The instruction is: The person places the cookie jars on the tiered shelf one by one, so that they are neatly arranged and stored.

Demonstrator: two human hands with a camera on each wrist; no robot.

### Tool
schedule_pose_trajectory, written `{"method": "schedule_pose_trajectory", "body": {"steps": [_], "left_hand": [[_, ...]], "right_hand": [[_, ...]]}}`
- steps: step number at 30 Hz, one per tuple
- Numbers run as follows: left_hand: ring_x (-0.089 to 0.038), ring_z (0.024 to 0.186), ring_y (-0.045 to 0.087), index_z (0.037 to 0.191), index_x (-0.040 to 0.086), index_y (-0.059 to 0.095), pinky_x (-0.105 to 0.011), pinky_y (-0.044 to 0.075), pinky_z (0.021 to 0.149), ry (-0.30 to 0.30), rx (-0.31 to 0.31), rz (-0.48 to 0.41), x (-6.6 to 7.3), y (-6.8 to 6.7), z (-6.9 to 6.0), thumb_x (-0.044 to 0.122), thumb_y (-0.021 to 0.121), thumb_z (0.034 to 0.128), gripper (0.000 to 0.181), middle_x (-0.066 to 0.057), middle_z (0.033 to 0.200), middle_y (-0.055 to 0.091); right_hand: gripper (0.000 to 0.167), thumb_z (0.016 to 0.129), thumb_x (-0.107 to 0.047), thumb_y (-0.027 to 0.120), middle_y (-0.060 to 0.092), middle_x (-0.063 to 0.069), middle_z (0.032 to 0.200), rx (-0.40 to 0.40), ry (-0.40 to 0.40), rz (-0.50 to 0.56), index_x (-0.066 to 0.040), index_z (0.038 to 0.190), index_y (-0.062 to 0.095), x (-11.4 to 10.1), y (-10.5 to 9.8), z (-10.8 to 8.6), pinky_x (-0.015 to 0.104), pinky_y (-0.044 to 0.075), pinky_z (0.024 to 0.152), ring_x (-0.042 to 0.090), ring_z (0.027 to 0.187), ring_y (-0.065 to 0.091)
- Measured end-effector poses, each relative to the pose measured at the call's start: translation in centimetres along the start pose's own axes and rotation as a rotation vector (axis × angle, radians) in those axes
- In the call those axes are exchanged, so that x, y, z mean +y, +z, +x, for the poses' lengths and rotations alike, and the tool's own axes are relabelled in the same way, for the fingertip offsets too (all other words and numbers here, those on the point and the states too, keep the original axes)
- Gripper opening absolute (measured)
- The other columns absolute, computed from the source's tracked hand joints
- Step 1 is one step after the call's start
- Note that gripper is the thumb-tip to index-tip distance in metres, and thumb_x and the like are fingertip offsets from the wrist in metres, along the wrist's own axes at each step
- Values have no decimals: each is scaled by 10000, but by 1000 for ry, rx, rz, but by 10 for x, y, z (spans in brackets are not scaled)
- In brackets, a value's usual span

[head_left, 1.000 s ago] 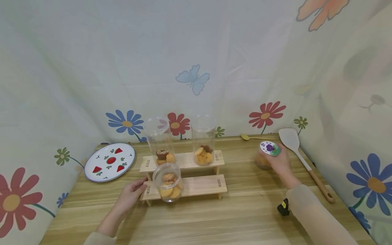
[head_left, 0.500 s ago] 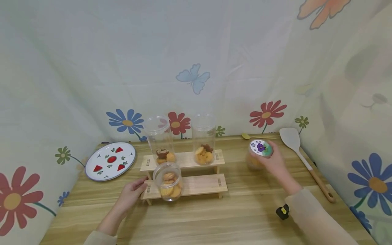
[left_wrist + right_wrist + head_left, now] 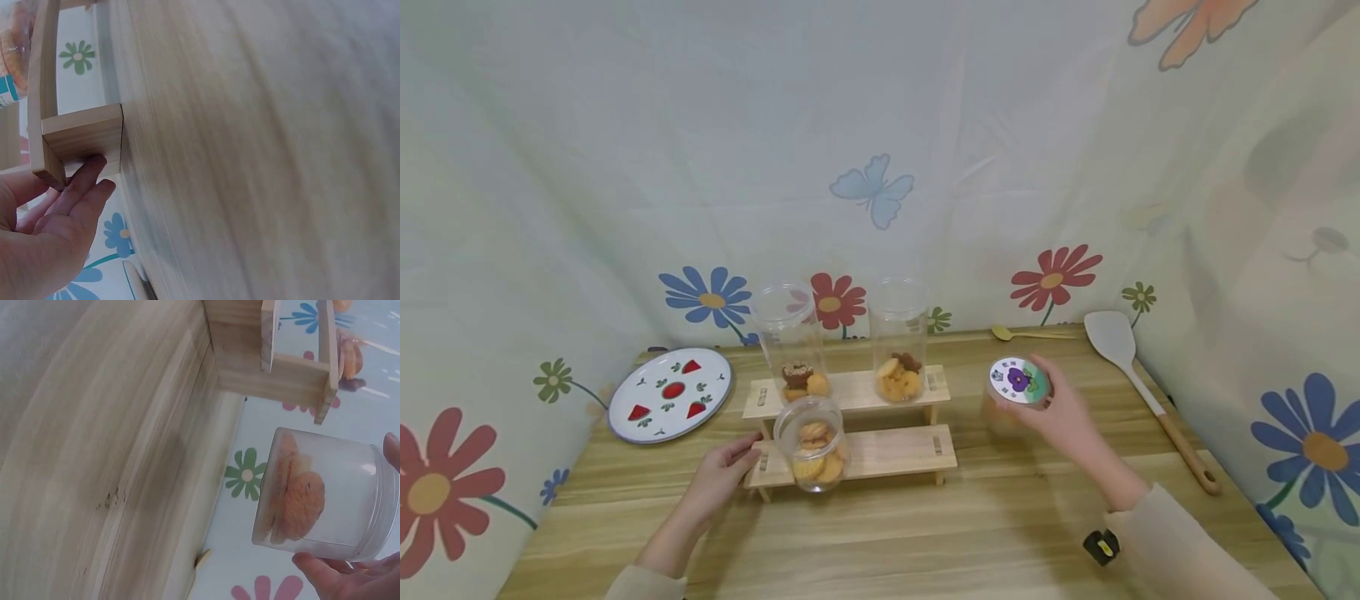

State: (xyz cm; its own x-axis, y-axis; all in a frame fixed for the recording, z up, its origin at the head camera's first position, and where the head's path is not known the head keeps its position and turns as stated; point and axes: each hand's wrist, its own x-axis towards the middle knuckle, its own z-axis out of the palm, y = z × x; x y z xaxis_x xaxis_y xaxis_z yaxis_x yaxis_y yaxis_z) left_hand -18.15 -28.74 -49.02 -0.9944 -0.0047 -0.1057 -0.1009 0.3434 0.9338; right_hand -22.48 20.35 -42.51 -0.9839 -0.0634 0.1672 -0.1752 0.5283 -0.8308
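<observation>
My right hand [image 3: 1063,417] grips a clear cookie jar [image 3: 350,487] near its lid, which shows a purple flower in the head view. Several cookies lie in it, and in the right wrist view its base is apart from the table. My left hand [image 3: 718,483] holds the left end of a two-step wooden rack [image 3: 895,454], thumb above and fingers beneath the lower step [image 3: 47,94]. A short cookie jar [image 3: 814,446] stands on that step's left part. Two tall clear jars, a left one [image 3: 792,342] and a right one [image 3: 900,342], stand on the upper step with cookies inside.
A white plate [image 3: 715,375] with a watermelon pattern lies left of the rack. At the right are a spatula [image 3: 1138,383] with a wooden handle and a small yellow spoon [image 3: 1002,332]. A flowered cloth [image 3: 880,108] hangs behind the table [image 3: 865,542].
My right hand has carried the cookie jar leftward, toward the rack. The left hand keeps its hold on the rack, and the other jars stand where they were.
</observation>
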Motion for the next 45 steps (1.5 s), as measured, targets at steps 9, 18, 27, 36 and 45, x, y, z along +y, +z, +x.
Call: {"method": "schedule_pose_trajectory", "body": {"steps": [9,18,27,36,45], "left_hand": [[-296,1274,419,1361,-124,433,-154,402,901,4,1,22,0,0,0,127,495,1018,430,-229,1413,433],[-300,1249,450,1376,-121,414,-180,424,895,-7,-3,19,1,-1,1,137,479,1025,441,-244,1414,428],[-302,1250,455,1373,-109,429,-180,427,897,-13,11,25,0,0,0,140,483,1023,433,-235,1404,444],[-291,1251,448,1372,-103,436,-165,418,895,-11,18,33,0,1,-1,141,487,1021,430,-228,1396,455],[-295,1277,420,1371,-104,434,-171,401,918,-4,14,42,0,1,0,149,489,1021,436,-213,1411,443]], "right_hand": [[956,757,-385,823,393,249,1414,-28,-25,8,-50,1480,295,-17,6,-20,548,405,960,415,1222,429],[931,736,-371,840,388,189,1445,-105,-33,73,-101,1469,334,-39,17,-35,550,356,1011,365,1283,391],[933,709,-393,853,417,163,1443,-141,-34,57,-131,1458,361,-50,32,-44,527,372,1007,348,1271,423],[952,704,-355,863,420,136,1450,-172,-80,105,-106,1467,351,-59,48,-46,480,379,1015,311,1277,428],[991,656,-337,896,436,60,1444,-190,-116,142,-138,1468,365,-65,70,-44,433,390,1013,243,1272,439]]}}
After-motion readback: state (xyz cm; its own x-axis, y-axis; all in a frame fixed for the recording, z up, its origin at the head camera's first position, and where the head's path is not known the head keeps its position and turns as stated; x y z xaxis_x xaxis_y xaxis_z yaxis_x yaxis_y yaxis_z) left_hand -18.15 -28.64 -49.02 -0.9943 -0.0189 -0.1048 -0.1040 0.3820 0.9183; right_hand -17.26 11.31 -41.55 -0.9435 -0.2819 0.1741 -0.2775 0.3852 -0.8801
